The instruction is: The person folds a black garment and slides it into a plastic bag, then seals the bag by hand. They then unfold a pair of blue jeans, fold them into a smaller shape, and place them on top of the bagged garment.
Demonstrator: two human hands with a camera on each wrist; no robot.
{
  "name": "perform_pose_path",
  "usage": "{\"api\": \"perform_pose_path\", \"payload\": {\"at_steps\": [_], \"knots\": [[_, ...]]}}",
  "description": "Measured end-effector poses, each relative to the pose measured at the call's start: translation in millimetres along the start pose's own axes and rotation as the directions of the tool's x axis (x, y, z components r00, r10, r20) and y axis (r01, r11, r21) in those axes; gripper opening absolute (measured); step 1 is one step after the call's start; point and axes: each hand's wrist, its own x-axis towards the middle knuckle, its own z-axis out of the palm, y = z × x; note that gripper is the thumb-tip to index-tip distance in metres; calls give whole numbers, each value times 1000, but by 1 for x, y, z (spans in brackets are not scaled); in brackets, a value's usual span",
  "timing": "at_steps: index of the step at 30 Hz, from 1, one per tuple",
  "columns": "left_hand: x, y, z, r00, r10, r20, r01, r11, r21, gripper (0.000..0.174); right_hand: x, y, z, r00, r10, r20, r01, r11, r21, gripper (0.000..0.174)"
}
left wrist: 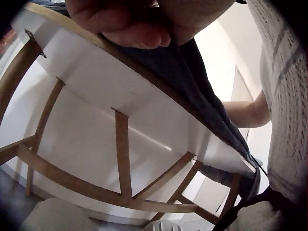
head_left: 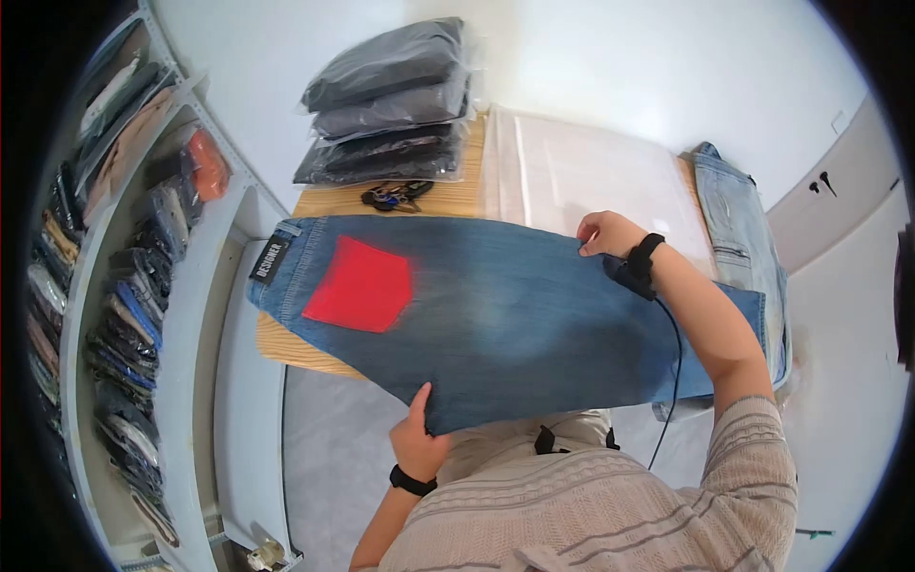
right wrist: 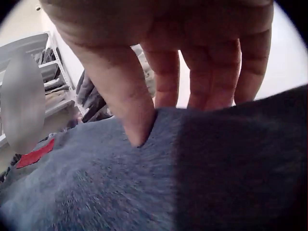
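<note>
A pair of blue jeans [head_left: 515, 315] lies folded lengthwise across the table, its waist to the left. It bears a red back pocket [head_left: 370, 286] and a black "DESIGNER" label [head_left: 268, 260] at the waistband. My left hand [head_left: 417, 446] pinches the near edge by the crotch, thumb on top. From below, the left wrist view shows its curled fingers [left wrist: 139, 36] at the denim, which hangs over the table edge. At the far edge of the leg, my right hand [head_left: 613, 234] pinches the fabric; in the right wrist view its thumb [right wrist: 137, 127] presses on the near side, fingers behind.
Bagged dark garments [head_left: 391, 105] are stacked at the back of the wooden table [head_left: 315, 355], with a bunch of keys [head_left: 398, 195] before them. Clear plastic bags [head_left: 600, 172] lie behind the jeans. Lighter jeans [head_left: 734, 205] lie at right. Shelves [head_left: 181, 381] of bagged clothes stand left.
</note>
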Motion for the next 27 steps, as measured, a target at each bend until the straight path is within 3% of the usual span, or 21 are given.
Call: {"api": "perform_pose_path", "payload": {"at_steps": [2,7,10,13,15,18,20,21,22,25,27], "knots": [[-1,-1,1,1000,9,0,-9,1000,1,53,-17,12,-18,995,87,58,-76,981,-181,32],[3,5,3,1000,8,-2,-8,1000,-10,52,-53,59,-38,970,230,81,-208,954,-216,37],[3,7,2,1000,-10,3,10,1000,-23,53,-65,69,-38,965,261,-12,-260,956,-134,28],[4,16,-1,999,-30,21,30,1000,8,54,-67,87,-36,980,156,-124,-165,984,-69,22],[2,22,-3,979,-185,84,187,982,-10,49,-67,93,-31,978,143,-148,-155,985,-71,24],[3,28,-2,981,-182,64,184,983,-26,50,-69,94,-31,969,179,-173,-195,978,-80,24],[3,26,1,991,-131,38,131,991,-12,52,-74,102,-37,983,124,-138,-136,987,-81,24],[2,25,2,996,-91,2,91,996,-1,54,-83,94,-47,984,171,-48,-176,976,-132,29],[1,23,3,997,-82,13,82,997,-2,54,-89,95,-54,982,181,-55,-186,975,-124,29],[-1,18,4,994,-107,15,107,994,-19,53,-95,115,-67,957,285,-49,-289,950,-118,33],[-1,19,5,989,-144,14,145,989,-20,52,-98,127,-73,964,267,4,-264,955,-136,32]]}}
